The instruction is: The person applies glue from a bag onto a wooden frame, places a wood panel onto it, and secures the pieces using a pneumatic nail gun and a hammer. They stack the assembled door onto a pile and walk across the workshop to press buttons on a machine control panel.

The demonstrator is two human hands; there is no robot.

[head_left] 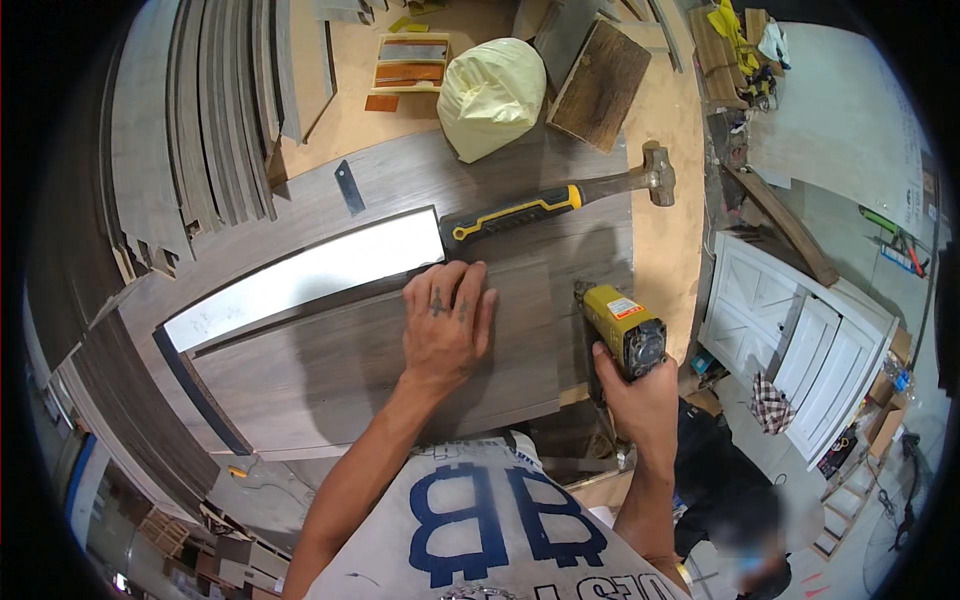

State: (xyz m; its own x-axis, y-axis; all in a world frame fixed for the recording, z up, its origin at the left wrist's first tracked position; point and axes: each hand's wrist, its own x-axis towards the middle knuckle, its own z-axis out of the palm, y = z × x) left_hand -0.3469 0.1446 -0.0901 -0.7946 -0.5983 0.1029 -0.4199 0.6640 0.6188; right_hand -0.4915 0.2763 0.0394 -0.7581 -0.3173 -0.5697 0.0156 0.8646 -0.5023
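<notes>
My left hand point(440, 325) lies on a grey wood-grain board point(350, 375), fingers stretched over it. Its fingertips reach the dark edge beside a long white strip point(310, 270). In my right hand point(640, 395) is a yellow and black nail gun point(620, 325), gripped by the handle. The gun's nose points away from me, just right of the board; I cannot tell whether it touches anything. A hammer point(560, 205) with a black and yellow grip lies beyond my left hand, its head to the right.
A dark flat metal piece point(349, 187), a pale yellow bag point(492, 95), a rough wood block point(600, 85) and a tray of orange strips point(411, 62) lie farther back. Stacked grey planks point(215, 110) fill the far left. At lower right are a person point(730, 480) and a white cabinet point(790, 335).
</notes>
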